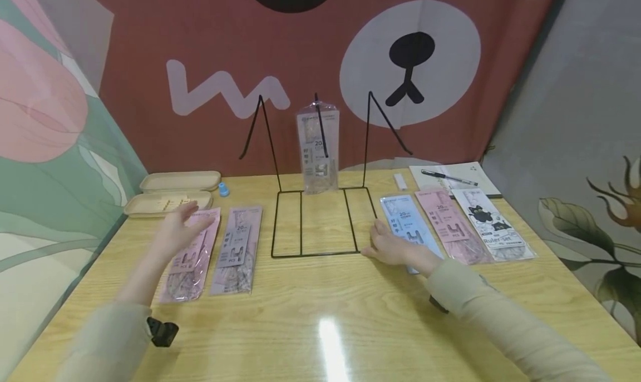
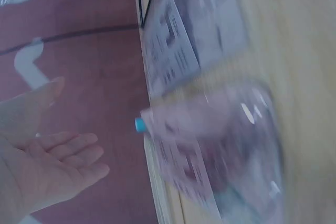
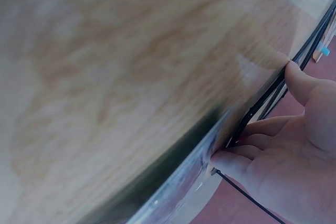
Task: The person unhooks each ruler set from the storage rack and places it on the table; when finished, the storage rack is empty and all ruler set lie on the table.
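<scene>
head view first: two hands beside a wire rack

head view: the left hand (image 1: 176, 230) hovers, fingers spread and relaxed, over a pink packet (image 1: 192, 254) lying flat on the wooden table (image 1: 320, 321); motion blur hides whether it touches. a purple packet (image 1: 238, 248) lies just beside it. the right hand (image 1: 393, 247) rests at the right front corner of the black wire rack (image 1: 320, 221), partly covering a blue packet (image 1: 410, 229). one clear packet (image 1: 317, 148) hangs on the rack's middle prong. small print on all packets is unreadable.

left wrist view: heavily blurred. the left hand (image 2: 42, 171) shows an open palm with loose fingers holding nothing; its wrist is cut off by the frame. the pink packet (image 2: 220, 145) and purple packet (image 2: 184, 35) are smeared shapes.

right wrist view: the table fills most of the frame, out of focus. the right hand (image 3: 283, 156) has its fingers (image 3: 236, 162) curled against the wire rack (image 3: 262, 103) and the edge of a clear wrapper; whether it pinches wire or wrapper, i cannot tell.
</scene>
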Motion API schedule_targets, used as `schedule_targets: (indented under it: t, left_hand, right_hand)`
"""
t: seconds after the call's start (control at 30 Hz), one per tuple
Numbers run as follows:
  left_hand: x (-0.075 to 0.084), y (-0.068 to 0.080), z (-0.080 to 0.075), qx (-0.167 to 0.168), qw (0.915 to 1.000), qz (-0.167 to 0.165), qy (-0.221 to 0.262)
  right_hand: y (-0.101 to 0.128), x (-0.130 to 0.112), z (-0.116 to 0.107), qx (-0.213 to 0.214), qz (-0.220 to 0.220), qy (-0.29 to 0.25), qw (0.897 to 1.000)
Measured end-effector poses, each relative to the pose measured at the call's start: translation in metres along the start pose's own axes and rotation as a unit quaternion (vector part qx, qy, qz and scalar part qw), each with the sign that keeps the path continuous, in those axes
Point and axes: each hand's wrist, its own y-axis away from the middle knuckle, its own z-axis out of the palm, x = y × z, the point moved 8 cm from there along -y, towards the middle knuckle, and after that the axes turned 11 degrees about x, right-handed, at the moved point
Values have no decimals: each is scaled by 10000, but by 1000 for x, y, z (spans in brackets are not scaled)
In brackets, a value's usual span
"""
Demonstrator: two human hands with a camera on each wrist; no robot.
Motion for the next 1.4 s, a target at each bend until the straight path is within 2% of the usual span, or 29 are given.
schedule_targets:
  t: [0.23, 0.6, 0.77, 0.9, 0.97, 1.13, 1.4]
  left_hand:
    - [38, -22, 32, -229, 9980, 279, 518]
    - [84, -60, 85, -231, 9886, 508, 1398]
    - [103, -66, 106, -349, 9849, 417, 1641]
    - [113, -71, 123, -407, 9841, 318, 1700]
    - [117, -74, 131, -408, 9810, 268, 1877]
    - [128, -82, 147, -352, 9708, 168, 2367]
    - [149, -86, 153, 23, 9567, 9, 2910]
  right_hand:
    - [0, -1, 0, 32, 55, -75, 10000]
    - [0, 2, 0, 81, 67, -148, 9998]
    - [-1, 1, 0, 115, 20, -141, 9998]
    - [0, 1, 0, 84, 28, -118, 9999]
    - [1, 0, 0, 70, 29, -120, 9999]
    - [2, 0, -1, 35, 92, -138, 9999]
    - [2, 0, 0, 51, 126, -138, 9998]
